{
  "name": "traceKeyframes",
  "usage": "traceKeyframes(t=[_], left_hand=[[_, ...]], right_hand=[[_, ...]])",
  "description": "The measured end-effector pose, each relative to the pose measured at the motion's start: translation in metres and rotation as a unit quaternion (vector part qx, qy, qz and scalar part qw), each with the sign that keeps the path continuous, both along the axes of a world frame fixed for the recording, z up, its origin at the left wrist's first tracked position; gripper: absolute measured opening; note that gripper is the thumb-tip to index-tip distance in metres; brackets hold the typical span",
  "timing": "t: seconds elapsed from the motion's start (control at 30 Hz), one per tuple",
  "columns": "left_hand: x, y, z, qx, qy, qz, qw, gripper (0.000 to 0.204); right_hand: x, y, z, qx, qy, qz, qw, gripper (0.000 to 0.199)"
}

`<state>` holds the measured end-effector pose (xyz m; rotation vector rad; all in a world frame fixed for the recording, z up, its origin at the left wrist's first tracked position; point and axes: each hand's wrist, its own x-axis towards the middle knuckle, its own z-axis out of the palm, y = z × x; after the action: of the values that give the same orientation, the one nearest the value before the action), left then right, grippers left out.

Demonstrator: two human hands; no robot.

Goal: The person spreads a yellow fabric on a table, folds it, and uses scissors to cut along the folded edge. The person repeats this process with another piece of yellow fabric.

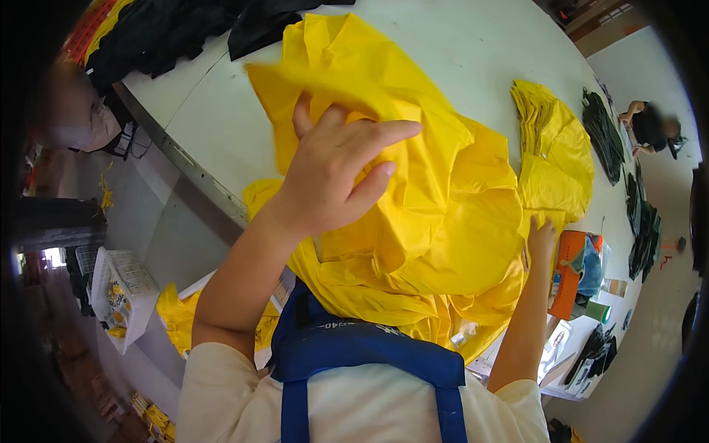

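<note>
Fingers (384, 133) of the left hand (332, 173) spread loosely open, pressing the crumpled yellow raincoat (436, 221) heaped on the white desk (473, 44); right hand (540, 240) grips its far edge.

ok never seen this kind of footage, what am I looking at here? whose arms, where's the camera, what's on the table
There is no machine here: a person works with two bare hands. The single picture comes from a wide fisheye camera worn on that person's head, looking down, so the forearms enter from the lower edge and straight edges bend near the rim. The left hand presses on and gathers a big crumpled yellow sheet lying on a white table; its fingers are spread over the fabric. The right hand touches the sheet's far edge. Further along lie a folded yellow stack and dark stacks. An orange box sits near the right hand. The person wears a blue apron.
</note>
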<state>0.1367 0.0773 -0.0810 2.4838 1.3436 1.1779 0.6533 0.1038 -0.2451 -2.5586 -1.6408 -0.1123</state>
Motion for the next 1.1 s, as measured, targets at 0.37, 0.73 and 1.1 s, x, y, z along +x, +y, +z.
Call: traceKeyframes(t=[0.37, 0.73, 1.1], left_hand=[[0.036, 0.075, 0.0, 0.079, -0.098, -0.11, 0.986, 0.038], [0.06, -0.033, -0.1, -0.295, -0.345, 0.045, 0.89, 0.031], [0.057, -0.019, -0.091, -0.288, -0.31, -0.065, 0.904, 0.018]], right_hand=[[-0.282, 0.035, 0.117, -0.021, 0.68, 0.253, 0.688, 0.017], [-0.292, 0.038, 0.118, 0.004, 0.834, 0.094, 0.544, 0.025], [-0.311, 0.03, 0.19, -0.12, 0.279, 0.666, 0.681, 0.042]])
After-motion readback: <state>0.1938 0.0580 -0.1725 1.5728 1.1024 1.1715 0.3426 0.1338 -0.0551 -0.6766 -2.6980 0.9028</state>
